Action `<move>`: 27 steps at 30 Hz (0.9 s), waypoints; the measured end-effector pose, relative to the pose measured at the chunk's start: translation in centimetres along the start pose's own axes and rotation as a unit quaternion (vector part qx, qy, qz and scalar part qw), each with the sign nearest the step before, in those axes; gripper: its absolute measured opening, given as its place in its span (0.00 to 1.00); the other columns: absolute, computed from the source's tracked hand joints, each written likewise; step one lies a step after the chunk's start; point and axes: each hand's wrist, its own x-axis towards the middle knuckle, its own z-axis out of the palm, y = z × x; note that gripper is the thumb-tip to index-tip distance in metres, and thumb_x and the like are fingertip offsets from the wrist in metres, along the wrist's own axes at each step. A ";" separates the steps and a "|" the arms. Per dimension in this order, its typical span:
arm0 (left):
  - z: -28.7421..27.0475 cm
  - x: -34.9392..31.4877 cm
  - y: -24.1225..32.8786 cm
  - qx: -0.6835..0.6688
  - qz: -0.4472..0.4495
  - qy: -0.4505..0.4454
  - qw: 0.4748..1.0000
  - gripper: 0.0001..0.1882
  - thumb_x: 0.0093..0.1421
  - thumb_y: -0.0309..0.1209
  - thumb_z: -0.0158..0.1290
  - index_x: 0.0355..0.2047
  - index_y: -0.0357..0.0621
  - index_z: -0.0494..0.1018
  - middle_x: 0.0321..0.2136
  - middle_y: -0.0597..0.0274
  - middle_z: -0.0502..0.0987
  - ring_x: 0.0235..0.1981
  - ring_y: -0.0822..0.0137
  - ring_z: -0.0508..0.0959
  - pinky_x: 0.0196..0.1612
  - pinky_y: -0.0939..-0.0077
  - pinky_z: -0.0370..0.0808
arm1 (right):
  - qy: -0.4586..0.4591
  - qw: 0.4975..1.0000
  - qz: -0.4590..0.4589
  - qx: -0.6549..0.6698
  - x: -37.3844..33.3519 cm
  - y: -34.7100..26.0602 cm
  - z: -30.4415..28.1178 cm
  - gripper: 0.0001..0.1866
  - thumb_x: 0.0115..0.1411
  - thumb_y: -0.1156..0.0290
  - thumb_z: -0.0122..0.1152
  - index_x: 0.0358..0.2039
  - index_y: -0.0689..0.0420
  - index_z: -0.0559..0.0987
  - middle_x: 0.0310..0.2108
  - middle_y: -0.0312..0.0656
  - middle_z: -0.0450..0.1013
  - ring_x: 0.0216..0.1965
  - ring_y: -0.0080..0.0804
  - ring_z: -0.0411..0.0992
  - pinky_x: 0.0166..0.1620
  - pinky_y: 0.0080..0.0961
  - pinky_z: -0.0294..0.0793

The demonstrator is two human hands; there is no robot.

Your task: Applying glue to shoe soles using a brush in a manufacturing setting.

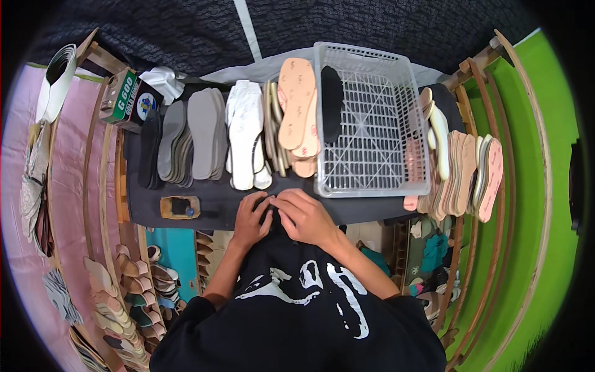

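Side by side at the table's front edge, my left hand and my right hand have their fingers curled, with the fingertips nearly meeting. Something small and dark shows between the fingertips, too unclear against the black cloth to name. Just beyond them lies a stack of white insoles. To its right, beige insoles with small printed marks lean against a clear plastic crate. A black insole stands inside the crate along its left wall.
Grey insoles, darker grey insoles and black insoles line the table's left. A small brown tray sits in front of them. A green box is at the back left; beige and pink insoles stand on the right.
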 end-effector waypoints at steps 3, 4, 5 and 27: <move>-0.7 -2.6 -2.3 0.041 0.001 -0.047 0.998 0.28 0.61 0.31 0.64 0.63 0.44 0.76 0.64 0.48 0.73 0.67 0.43 0.72 0.71 0.43 0.66 | -0.024 0.995 0.061 -0.076 -2.0 1.0 5.6 0.23 0.60 0.75 0.68 0.57 0.65 0.81 0.58 0.54 0.77 0.63 0.57 0.74 0.68 0.48 0.73; -1.2 -3.1 -2.1 0.059 -0.028 -0.097 0.993 0.33 0.64 0.36 0.62 0.69 0.46 0.71 0.70 0.47 0.67 0.74 0.42 0.63 0.77 0.37 0.55 | -0.067 0.983 0.128 -0.115 -3.1 1.5 7.4 0.29 0.62 0.72 0.68 0.64 0.63 0.77 0.67 0.57 0.72 0.72 0.60 0.66 0.75 0.53 0.63; -1.4 -3.9 -2.4 0.081 -0.039 -0.125 0.988 0.38 0.65 0.40 0.62 0.74 0.47 0.66 0.74 0.47 0.62 0.78 0.43 0.57 0.78 0.33 0.49 | -0.080 0.970 0.159 -0.164 -4.3 1.8 9.0 0.34 0.62 0.70 0.69 0.67 0.66 0.73 0.69 0.59 0.69 0.72 0.63 0.65 0.74 0.58 0.61; -20.9 -5.9 -2.4 0.043 -0.089 0.153 0.983 0.19 0.59 0.24 0.64 0.52 0.40 0.82 0.57 0.51 0.79 0.58 0.48 0.79 0.61 0.55 0.77 | 0.087 0.943 0.247 0.206 5.3 -8.5 14.2 0.22 0.71 0.76 0.63 0.64 0.65 0.77 0.62 0.50 0.74 0.62 0.40 0.76 0.65 0.35 0.76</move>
